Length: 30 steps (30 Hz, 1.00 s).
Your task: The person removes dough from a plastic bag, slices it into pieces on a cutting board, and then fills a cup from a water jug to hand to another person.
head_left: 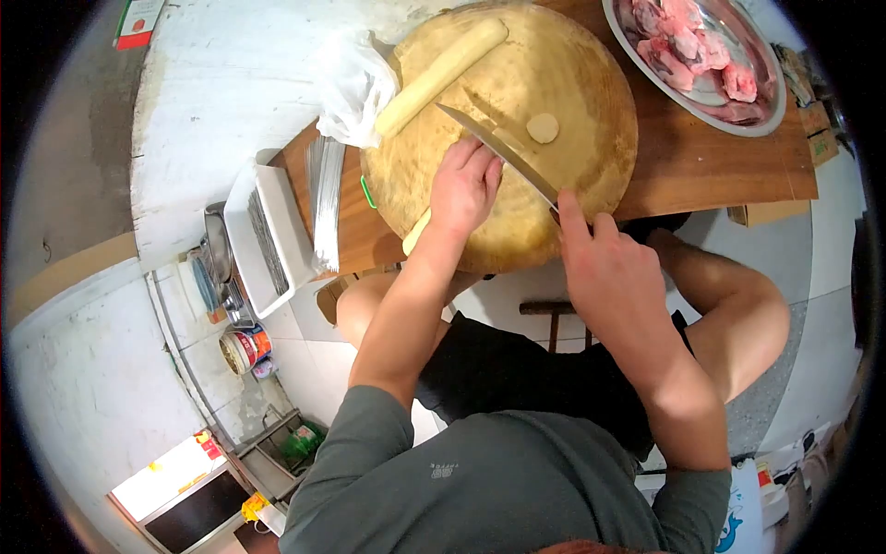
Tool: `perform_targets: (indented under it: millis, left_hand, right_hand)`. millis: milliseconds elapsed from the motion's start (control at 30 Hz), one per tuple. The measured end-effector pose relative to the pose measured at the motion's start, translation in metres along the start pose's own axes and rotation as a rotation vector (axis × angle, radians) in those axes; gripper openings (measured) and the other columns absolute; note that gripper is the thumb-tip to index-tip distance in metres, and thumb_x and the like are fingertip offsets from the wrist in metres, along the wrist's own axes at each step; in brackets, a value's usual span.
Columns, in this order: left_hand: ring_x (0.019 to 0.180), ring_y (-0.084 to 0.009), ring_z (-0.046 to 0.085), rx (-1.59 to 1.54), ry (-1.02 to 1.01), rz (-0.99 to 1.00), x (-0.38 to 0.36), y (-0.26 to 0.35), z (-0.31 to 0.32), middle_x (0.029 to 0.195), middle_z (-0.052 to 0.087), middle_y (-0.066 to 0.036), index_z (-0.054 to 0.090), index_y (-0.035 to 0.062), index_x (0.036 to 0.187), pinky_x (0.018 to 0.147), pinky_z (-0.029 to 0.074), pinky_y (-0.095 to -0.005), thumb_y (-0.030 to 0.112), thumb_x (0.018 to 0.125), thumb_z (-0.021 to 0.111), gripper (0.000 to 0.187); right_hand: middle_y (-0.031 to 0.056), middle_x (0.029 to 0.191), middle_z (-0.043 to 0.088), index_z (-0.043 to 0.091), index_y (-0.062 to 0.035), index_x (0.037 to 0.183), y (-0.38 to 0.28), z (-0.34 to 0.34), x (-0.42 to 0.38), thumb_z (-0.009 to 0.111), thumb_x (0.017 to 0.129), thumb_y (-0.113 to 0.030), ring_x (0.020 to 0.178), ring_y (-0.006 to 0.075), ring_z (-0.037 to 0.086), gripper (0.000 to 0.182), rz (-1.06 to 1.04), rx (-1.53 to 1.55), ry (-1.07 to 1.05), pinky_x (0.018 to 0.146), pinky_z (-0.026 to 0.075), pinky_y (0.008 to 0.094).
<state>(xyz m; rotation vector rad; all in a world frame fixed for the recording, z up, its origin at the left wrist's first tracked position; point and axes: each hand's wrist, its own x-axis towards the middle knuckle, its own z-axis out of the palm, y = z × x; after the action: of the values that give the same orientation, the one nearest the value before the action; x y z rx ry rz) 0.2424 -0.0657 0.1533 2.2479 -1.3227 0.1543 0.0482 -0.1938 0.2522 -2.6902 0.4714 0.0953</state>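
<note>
My right hand (pixel 604 263) is closed round the handle of a long kitchen knife (pixel 517 162), whose blade slants up and left over the round wooden chopping board (pixel 591 83). Closed beside the blade, my left hand (pixel 461 185) presses down on a pale yellow sausage-like roll (pixel 417 233); its end sticks out by my wrist and its middle is hidden. A round cut slice (pixel 543 128) lies on the board right of the blade. Another whole pale roll (pixel 443 76) rests along the board's upper left, beside a crumpled clear plastic bag (pixel 355 88).
A metal bowl (pixel 775 102) of raw meat chunks (pixel 688 51) stands at the upper right. Left of the board lie a bundle of thin metal skewers (pixel 326 198) and a white tray (pixel 291 231) with more skewers. The wooden table's (pixel 729 171) front edge is close to my knees.
</note>
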Motion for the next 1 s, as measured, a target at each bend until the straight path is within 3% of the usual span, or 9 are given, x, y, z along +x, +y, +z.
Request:
perform_targets:
  millis: [1000]
  left_hand:
    - [0.097, -0.0358, 0.059, -0.028, -0.028, 0.007, -0.0011, -0.0050, 0.0023, 0.103, 0.063, -0.017, 0.067, 0.0019, 0.102, 0.085, 0.050, -0.0409, 0.004, 0.083, 0.065, 0.020]
  right_hand:
    - [0.0106, 0.076, 0.061, 0.051, -0.0056, 0.125, 0.0063, -0.0088, 0.0040, 0.053, 0.088, -0.014, 0.058, 0.0241, 0.067, 0.038, -0.057, -0.017, 0.010, 0.049, 0.055, 0.0350]
